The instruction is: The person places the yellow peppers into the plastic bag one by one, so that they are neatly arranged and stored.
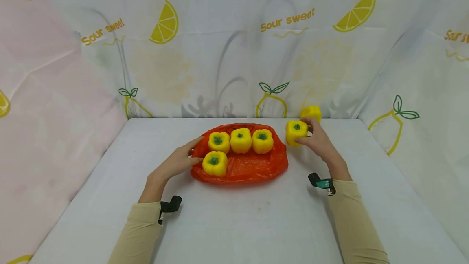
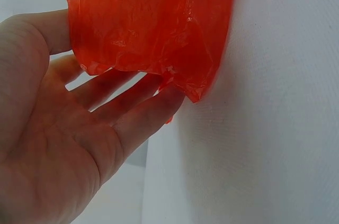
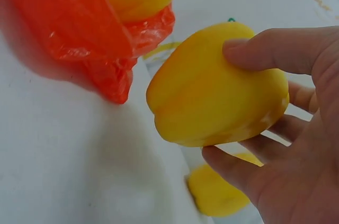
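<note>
My right hand [image 1: 319,138] holds a yellow bell pepper [image 1: 296,132] with a green stem, to the right of a red plastic bag [image 1: 253,168]. In the right wrist view, the thumb lies on one side of this pepper [image 3: 212,86] and fingers are on the other. At the bag's left edge, my left hand [image 1: 180,159] grips the thin plastic between thumb and spread fingers. Red film covers the fingertips partly in the left wrist view. Several yellow bell peppers sit in the bag, including one at the front left [image 1: 215,164].
Another yellow bell pepper [image 1: 311,113] stands at the back right by the wall. A white cloth covers the table [image 1: 234,223]. Lemon-printed sheeting [image 1: 220,52] hangs around the back and sides. A small black camera is strapped to each wrist.
</note>
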Available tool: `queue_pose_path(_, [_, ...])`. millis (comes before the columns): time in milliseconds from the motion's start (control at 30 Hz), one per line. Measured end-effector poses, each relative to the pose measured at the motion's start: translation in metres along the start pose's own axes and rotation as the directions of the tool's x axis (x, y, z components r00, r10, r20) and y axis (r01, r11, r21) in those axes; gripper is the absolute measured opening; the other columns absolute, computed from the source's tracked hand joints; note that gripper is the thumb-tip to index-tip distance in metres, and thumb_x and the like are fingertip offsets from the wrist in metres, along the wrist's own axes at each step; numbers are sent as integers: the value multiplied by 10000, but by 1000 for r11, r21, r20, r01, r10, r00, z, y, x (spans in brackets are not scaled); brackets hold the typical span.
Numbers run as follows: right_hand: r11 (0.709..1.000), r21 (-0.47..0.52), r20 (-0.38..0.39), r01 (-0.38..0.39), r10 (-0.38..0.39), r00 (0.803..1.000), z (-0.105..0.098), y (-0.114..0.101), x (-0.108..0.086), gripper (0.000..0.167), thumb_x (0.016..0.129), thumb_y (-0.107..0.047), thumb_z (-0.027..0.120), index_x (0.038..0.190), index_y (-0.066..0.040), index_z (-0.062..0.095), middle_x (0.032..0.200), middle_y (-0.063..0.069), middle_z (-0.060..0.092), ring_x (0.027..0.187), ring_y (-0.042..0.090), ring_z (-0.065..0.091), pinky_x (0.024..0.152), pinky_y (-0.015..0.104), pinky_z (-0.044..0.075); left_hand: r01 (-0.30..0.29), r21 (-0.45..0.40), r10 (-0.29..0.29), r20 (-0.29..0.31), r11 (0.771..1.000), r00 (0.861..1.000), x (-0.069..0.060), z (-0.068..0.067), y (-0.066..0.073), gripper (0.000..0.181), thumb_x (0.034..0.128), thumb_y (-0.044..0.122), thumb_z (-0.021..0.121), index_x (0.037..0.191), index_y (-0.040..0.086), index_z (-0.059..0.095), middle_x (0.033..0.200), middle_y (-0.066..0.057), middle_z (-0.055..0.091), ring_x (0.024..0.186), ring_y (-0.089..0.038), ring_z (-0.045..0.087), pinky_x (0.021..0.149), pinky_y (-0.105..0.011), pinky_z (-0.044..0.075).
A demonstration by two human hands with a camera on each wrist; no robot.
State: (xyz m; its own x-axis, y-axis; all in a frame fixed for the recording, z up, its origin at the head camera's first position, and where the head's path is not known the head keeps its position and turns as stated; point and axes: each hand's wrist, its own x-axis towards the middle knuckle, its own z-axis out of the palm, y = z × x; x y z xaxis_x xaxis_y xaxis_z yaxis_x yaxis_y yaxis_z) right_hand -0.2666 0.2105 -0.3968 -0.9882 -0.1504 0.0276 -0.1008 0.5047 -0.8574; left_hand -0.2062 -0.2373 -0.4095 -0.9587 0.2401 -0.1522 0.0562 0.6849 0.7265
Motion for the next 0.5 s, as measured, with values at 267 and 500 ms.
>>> queue_pose_path(267, [997, -31, 22, 74, -73, 997, -2, -21, -6, 781, 858, -165, 697, 1506, -82, 269, 1536, 195, 322, 1400, 428, 336, 1132, 605, 379, 0, -7, 0, 0, 1000, 1000, -1, 0, 1, 697, 954, 276, 590, 1566, 354, 267, 1622, -45, 321, 1428, -341, 379, 1139, -605, 373])
queue_pose_path(500, [988, -44, 41, 151, -149, 988, 0, -44, -14, 725, 855, -114, 687, 1474, -92, 312, 1481, 169, 367, 1290, 383, 420, 1086, 564, 445, 6, 15, -5, -4, 1000, 1000, -2, 1, 3, 695, 958, 277, 581, 1571, 344, 258, 1612, -56, 340, 1415, -338, 393, 1136, -601, 379])
